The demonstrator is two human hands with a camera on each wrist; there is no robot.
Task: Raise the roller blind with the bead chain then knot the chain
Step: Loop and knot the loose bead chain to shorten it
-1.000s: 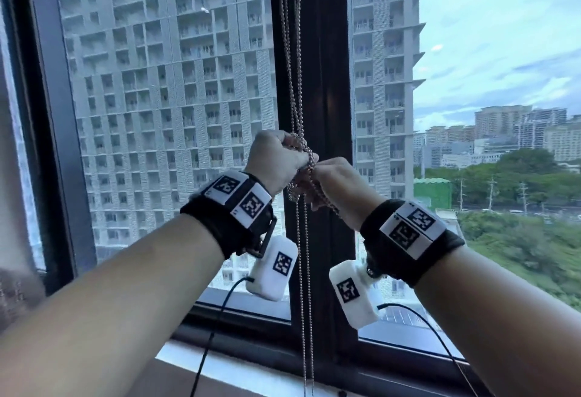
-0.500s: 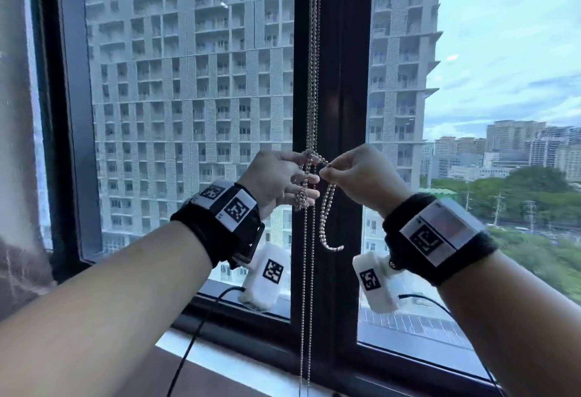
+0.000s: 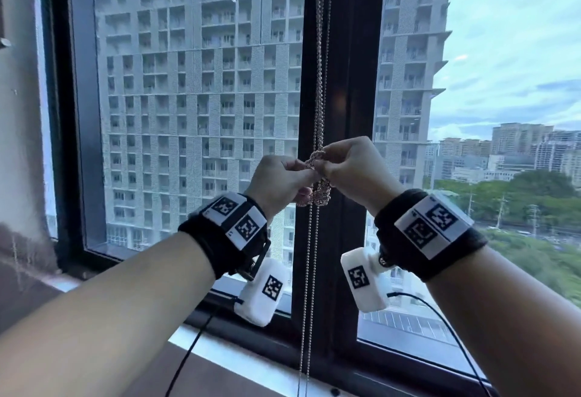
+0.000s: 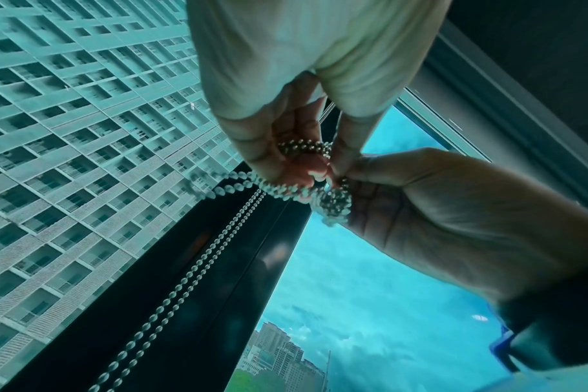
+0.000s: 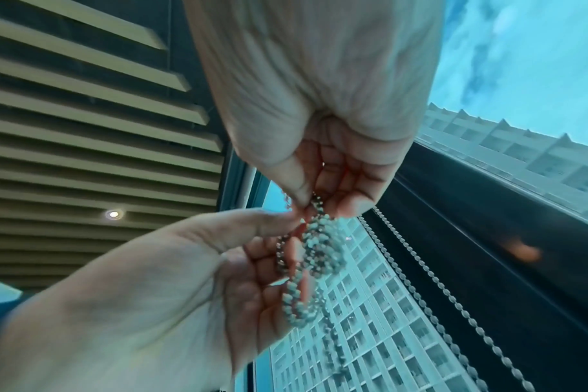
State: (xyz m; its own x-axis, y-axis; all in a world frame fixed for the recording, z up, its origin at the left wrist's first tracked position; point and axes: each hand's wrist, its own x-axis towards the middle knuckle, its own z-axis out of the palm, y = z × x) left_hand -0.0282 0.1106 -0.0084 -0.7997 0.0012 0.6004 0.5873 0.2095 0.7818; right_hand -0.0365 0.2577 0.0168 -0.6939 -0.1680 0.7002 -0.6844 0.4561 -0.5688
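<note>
A silver bead chain (image 3: 320, 82) hangs down the front of the dark window mullion (image 3: 345, 51). At chest height it is gathered into a small bunched knot (image 3: 321, 193). My left hand (image 3: 300, 173) pinches the chain on the left of the bunch. My right hand (image 3: 327, 165) pinches it on the right, fingertips almost touching the left ones. Two straight strands (image 3: 309, 271) continue below toward the sill. The left wrist view shows beads (image 4: 302, 147) inside my curled left fingers and the bunch (image 4: 333, 203) against the right hand. The right wrist view shows the bunch (image 5: 323, 246) between both hands. No blind shows in the head view.
Glass panes stand on both sides of the mullion, with a tall building behind the left pane (image 3: 195, 98). The sill (image 3: 226, 359) runs below. A wall (image 3: 19, 145) closes the left side. Black cables (image 3: 188, 355) hang from the wrist cameras.
The loose loop that hung from my right hand half a second ago is drawn up into a tight bunch. Both hands have come closer together and pinch at it.
</note>
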